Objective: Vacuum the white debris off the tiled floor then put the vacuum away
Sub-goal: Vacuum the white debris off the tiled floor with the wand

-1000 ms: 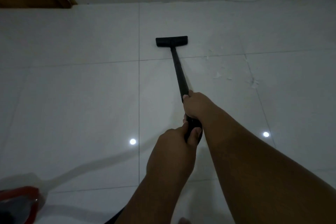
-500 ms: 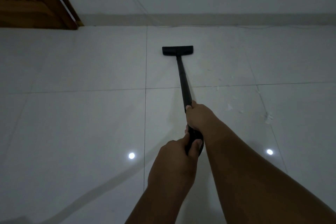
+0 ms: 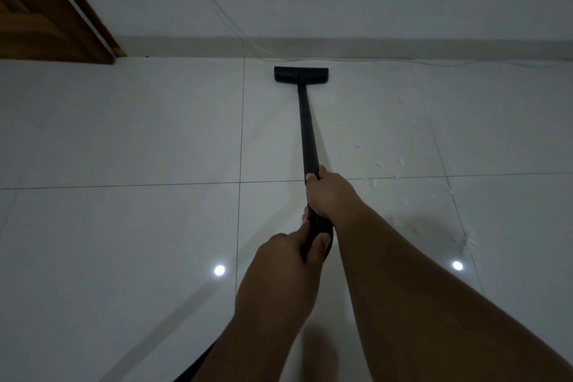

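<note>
At the upper left of the frame a wooden door frame (image 3: 46,9) meets the tiled floor (image 3: 124,133). Just left of centre and low down, the left hand (image 3: 279,257) is wrapped round the rear end of the black vacuum wand (image 3: 307,133), thumb over the top. The wand runs up the middle to the floor head (image 3: 300,75), which sits flat on the tile just short of the skirting. The right hand (image 3: 331,195) is clamped round the wand ahead of the left. The white debris (image 3: 375,182) lies right of the wand, scattered from centre right toward the lower right, none of it under the head. On this line the stroke looks likely to miss the flakes. Pushed further, the head could knock the skirting or snag the thin cord (image 3: 449,62) along the wall's foot at upper right.
</note>
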